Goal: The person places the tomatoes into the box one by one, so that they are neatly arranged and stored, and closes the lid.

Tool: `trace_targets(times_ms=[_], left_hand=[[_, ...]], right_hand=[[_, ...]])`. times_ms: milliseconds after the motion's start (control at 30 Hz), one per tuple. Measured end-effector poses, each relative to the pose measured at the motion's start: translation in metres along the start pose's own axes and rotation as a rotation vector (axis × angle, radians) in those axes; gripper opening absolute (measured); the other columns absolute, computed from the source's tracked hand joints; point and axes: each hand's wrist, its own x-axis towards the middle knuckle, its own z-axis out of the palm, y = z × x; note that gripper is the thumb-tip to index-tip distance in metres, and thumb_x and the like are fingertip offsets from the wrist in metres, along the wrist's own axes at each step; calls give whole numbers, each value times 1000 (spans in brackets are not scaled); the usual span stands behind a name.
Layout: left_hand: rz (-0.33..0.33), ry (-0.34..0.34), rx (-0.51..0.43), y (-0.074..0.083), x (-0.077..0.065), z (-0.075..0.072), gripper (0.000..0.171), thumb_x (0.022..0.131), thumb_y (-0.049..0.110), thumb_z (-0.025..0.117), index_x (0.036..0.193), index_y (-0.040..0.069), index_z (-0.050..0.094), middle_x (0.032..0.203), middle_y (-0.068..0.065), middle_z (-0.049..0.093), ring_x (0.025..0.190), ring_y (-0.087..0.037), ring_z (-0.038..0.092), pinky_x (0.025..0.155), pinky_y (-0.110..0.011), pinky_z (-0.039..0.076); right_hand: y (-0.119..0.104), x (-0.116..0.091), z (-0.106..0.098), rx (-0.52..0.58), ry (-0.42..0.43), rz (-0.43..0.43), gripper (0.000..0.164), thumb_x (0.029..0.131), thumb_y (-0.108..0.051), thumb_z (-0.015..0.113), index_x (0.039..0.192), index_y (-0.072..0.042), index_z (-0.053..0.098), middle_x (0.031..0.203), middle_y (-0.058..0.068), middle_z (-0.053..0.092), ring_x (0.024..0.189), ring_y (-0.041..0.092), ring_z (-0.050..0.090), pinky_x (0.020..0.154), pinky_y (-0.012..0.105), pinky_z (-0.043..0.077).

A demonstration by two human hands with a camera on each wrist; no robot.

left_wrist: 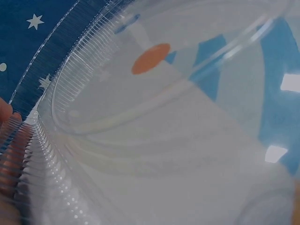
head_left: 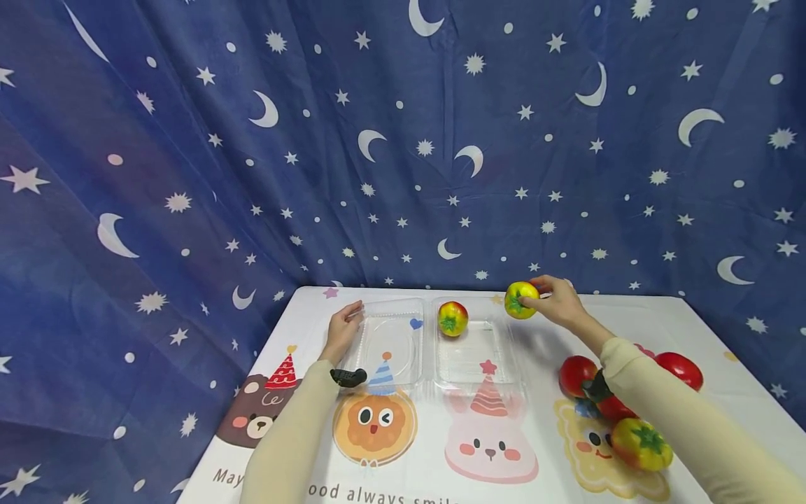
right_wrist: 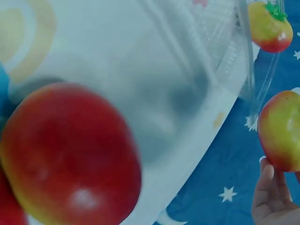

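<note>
A clear plastic clamshell container (head_left: 433, 357) lies unfolded, its two halves side by side. My left hand (head_left: 343, 329) touches its left edge; in the left wrist view the fingers (left_wrist: 14, 154) show through the ridged clear wall. Beyond the container's right half, my right hand (head_left: 558, 302) grips a yellow-and-red toy fruit (head_left: 520, 300) with a green star-shaped top, raised off the table. A similar toy fruit (head_left: 453, 319) sits at the back of the right half. The right wrist view shows the held fruit (right_wrist: 283, 131) at its right edge, above the fingertips.
Right of the container, near my right forearm, are several red toy fruits (head_left: 576, 376) and another yellow-and-red one (head_left: 641, 445). The white tablecloth (head_left: 434, 448) bears cartoon prints. A blue star-and-moon curtain (head_left: 403, 140) hangs behind the table's back edge.
</note>
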Motion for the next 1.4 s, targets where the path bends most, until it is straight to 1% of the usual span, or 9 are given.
trace_targets(times_ms=[200,333,433,600,733,867,1000,1233,1400], left_hand=[[-3,5,-4,-1,0,-1,42,97,7,56,138,2,56,134,-16,60,112,-30,59,80,-25,50],[-5,8,-21,-3,1,-1,42,97,8,57,138,2,57,133,-14,61,110,-29,60,78,-23,49],[6,6,-26,-5,2,0,42,97,7,57,138,2,56,133,-15,61,109,-29,60,76,-22,48],[19,-3,-26,-5,1,0,42,97,7,56,139,2,56,133,-16,61,110,-30,60,77,-23,49],[11,1,-19,-2,0,1,41,97,6,56,138,2,56,134,-16,60,112,-31,60,79,-24,49],[-2,8,-18,0,1,0,41,97,6,56,138,3,57,134,-15,61,112,-30,60,79,-23,48],[0,14,-20,1,1,0,41,97,6,57,137,2,58,133,-15,61,112,-31,60,79,-23,47],[8,32,6,0,2,2,40,96,6,57,136,3,59,130,-15,63,112,-30,60,85,-30,48],[10,23,6,-2,2,0,41,96,6,57,137,1,58,132,-16,62,113,-31,60,87,-30,49]], right_hand=[[-12,6,13,49,-63,-100,51,90,-16,71,131,9,54,123,32,57,109,45,58,85,47,55],[-16,9,24,65,-86,-169,47,87,-9,72,127,10,56,122,31,59,108,45,58,90,51,52],[-16,10,33,49,-104,-196,46,86,-6,73,125,11,57,121,31,60,110,46,58,94,54,49],[-14,11,46,-36,-146,-195,45,86,-8,73,126,9,58,123,30,60,113,49,57,96,58,46],[-11,13,52,-94,-162,-199,46,86,-9,73,125,8,58,122,30,61,115,50,55,99,60,42],[-11,15,57,-141,-175,-186,48,86,-12,73,128,8,58,122,30,61,115,48,54,96,59,43],[-10,16,60,-178,-166,-189,50,85,-13,73,129,7,59,119,29,63,112,47,56,92,57,45],[-9,14,64,-202,-146,-160,51,85,-15,74,129,6,60,115,28,65,108,46,58,88,54,47],[-9,14,69,-247,-138,-162,51,84,-15,74,129,4,61,114,27,65,103,45,58,83,53,48]])
